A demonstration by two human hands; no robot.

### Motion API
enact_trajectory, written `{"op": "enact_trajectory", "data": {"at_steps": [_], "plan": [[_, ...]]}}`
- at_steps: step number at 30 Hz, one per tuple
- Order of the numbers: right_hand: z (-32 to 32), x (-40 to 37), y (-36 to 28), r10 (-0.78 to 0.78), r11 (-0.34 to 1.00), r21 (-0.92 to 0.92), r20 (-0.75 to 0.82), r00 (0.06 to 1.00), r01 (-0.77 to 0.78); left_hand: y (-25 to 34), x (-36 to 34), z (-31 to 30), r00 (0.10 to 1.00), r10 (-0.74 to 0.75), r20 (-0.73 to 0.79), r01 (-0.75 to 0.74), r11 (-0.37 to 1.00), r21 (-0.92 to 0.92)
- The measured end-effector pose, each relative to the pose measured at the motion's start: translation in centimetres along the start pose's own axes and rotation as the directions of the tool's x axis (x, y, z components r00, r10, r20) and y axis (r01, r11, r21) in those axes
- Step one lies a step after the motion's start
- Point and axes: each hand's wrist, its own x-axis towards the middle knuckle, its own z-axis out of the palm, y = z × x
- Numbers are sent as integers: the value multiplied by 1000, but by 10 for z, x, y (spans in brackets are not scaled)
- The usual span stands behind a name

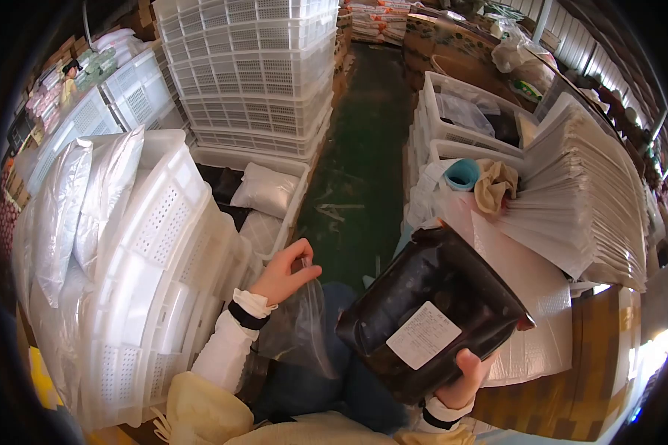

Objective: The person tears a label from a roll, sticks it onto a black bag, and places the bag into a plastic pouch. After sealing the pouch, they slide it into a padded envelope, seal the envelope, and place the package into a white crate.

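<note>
My right hand [462,380] grips a dark, full packet [423,311] with a white label, held tilted in front of me. My left hand [283,273] pinches the top edge of a clear plastic bag [302,326], which hangs down beside the packet without touching it as far as I can tell. Both wrists show white cuffs with dark bands.
White perforated crates [163,245] stand at the left, holding silver pouches [89,200]. A tall crate stack [252,67] rises at the back. A fanned pile of flat white bags [579,193] lies at the right, beside a teal cup [462,174]. A green floor aisle [364,148] runs ahead.
</note>
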Motion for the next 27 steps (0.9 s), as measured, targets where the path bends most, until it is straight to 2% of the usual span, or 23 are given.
{"op": "enact_trajectory", "data": {"at_steps": [5,8,11,14,17,20,23,24,26,27], "plan": [[-6,-1,5,92,996,-1,-98,991,-93,15,0,-3,992,-32,122,6,979,202],[-6,-2,7,128,992,-3,-91,988,-129,4,0,-8,977,44,210,-84,979,184],[-3,-3,8,141,990,9,-85,986,-141,12,-1,-11,969,47,244,-65,996,67],[0,-3,9,165,986,42,-68,984,-163,4,-1,-11,974,15,225,-34,996,81],[6,-3,8,205,978,60,-50,977,-202,-8,-1,-4,985,-102,138,89,991,98],[8,-4,13,224,974,40,-39,974,-222,-5,-2,1,986,-91,142,94,995,-14],[7,-3,26,189,979,-79,27,982,-187,4,0,7,976,-107,192,117,992,-42],[17,-2,26,176,984,-39,17,984,-175,14,1,8,969,-128,210,132,991,-2],[20,-3,30,243,970,19,27,970,-244,36,4,11,955,-173,243,158,984,79],[20,-3,32,275,960,47,34,961,-277,33,5,16,972,-135,193,116,987,110]]}}
